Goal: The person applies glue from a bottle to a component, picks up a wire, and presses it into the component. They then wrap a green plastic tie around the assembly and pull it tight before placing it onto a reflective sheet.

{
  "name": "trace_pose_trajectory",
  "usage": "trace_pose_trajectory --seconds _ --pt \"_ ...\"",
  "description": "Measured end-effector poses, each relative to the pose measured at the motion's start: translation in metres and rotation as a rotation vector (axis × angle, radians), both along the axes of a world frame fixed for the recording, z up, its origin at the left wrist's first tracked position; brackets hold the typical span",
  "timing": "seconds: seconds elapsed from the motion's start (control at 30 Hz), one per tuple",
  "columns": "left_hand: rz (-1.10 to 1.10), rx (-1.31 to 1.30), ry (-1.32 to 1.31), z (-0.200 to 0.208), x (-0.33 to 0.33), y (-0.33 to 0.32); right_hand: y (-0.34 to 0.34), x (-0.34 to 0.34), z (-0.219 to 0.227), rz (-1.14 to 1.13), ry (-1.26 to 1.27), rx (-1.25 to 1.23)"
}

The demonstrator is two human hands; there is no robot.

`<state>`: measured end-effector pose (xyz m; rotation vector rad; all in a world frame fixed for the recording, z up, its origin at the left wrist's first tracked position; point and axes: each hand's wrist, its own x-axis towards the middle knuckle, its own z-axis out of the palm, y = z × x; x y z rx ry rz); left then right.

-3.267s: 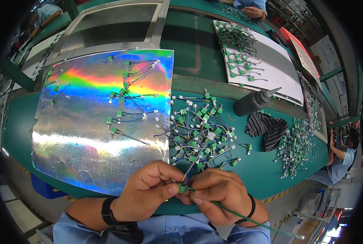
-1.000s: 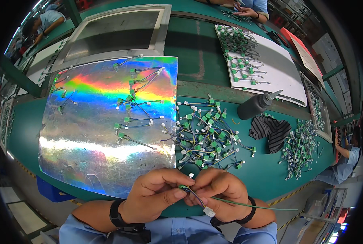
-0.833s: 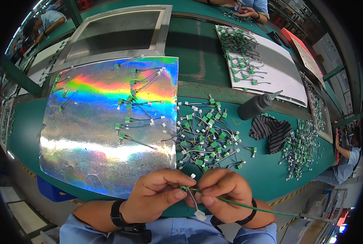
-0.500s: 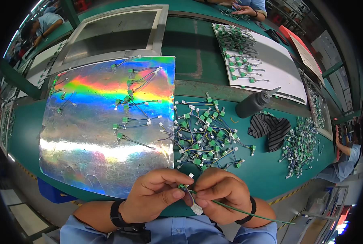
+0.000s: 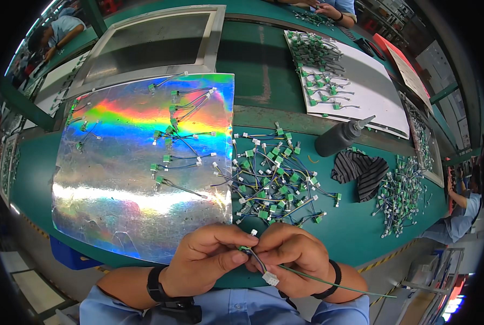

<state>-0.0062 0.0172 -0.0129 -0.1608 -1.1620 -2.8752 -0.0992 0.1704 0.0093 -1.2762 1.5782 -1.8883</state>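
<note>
Close to my body, my left hand (image 5: pixel 201 262) pinches a small green circuit board (image 5: pixel 244 248) between thumb and forefinger. A short bundle of dark wires runs from it to a white plug (image 5: pixel 270 278) that hangs down between my hands. A second small white connector (image 5: pixel 254 232) pokes up at my left fingertips. My right hand (image 5: pixel 301 260) is closed around a thin green stick (image 5: pixel 342 286), whose long end points to the lower right. Its other end is hidden by my fingers near the board. Just beyond my hands lies a loose pile of similar wired boards (image 5: pixel 274 184).
A shiny rainbow-reflecting sheet (image 5: pixel 106 179) with several wired boards covers the left side. To the right are a dark squeeze bottle (image 5: pixel 334 140), a striped cloth (image 5: pixel 361 172) and another pile of wired boards (image 5: pixel 402 195). A white panel (image 5: pixel 369 89) bears more behind. Other people sit nearby.
The white plug has swung slightly to the right and more of its wires shows. My right fingers have shifted a little, and the green stick has moved slightly with them.
</note>
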Motion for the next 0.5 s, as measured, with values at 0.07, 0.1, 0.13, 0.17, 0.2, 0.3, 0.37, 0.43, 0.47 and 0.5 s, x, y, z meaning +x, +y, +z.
trace_pose_trajectory --seconds 0.07,0.1,0.13,0.17,0.2,0.3,0.37,0.43,0.47,0.5 --pt "-0.003 -0.002 -0.002 0.0010 0.0001 -0.0007 -0.0001 -0.0011 0.0006 0.021 0.006 -0.013" --pt "-0.007 -0.005 -0.005 0.0017 0.0001 -0.0012 -0.0004 -0.0014 0.0008 0.022 0.005 -0.012" --pt "-0.011 -0.008 -0.007 0.0019 0.0002 -0.0016 -0.0008 -0.0016 0.0008 0.023 0.016 -0.016" --pt "-0.010 -0.007 -0.007 0.0019 0.0003 -0.0016 -0.0011 -0.0018 0.0010 0.025 0.026 -0.019" --pt "-0.010 0.002 -0.009 0.0019 0.0004 -0.0016 -0.0014 -0.0018 0.0011 0.026 0.036 -0.022" --pt "-0.006 0.019 -0.012 0.0018 0.0005 -0.0016 -0.0017 -0.0009 0.0009 0.022 0.049 -0.015" --pt "-0.001 0.006 -0.002 0.0018 0.0003 -0.0016 -0.0020 -0.0008 0.0003 0.020 0.056 -0.011" --pt "0.002 0.000 0.003 0.0021 0.0001 -0.0014 -0.0026 -0.0011 -0.0013 0.019 0.080 -0.038" --pt "0.004 0.008 0.000 0.0028 0.0001 -0.0013 -0.0027 -0.0011 -0.0015 0.018 0.093 -0.052" --pt "0.006 0.015 -0.004 0.0034 0.0000 -0.0013 -0.0028 -0.0011 -0.0015 0.019 0.093 -0.052"
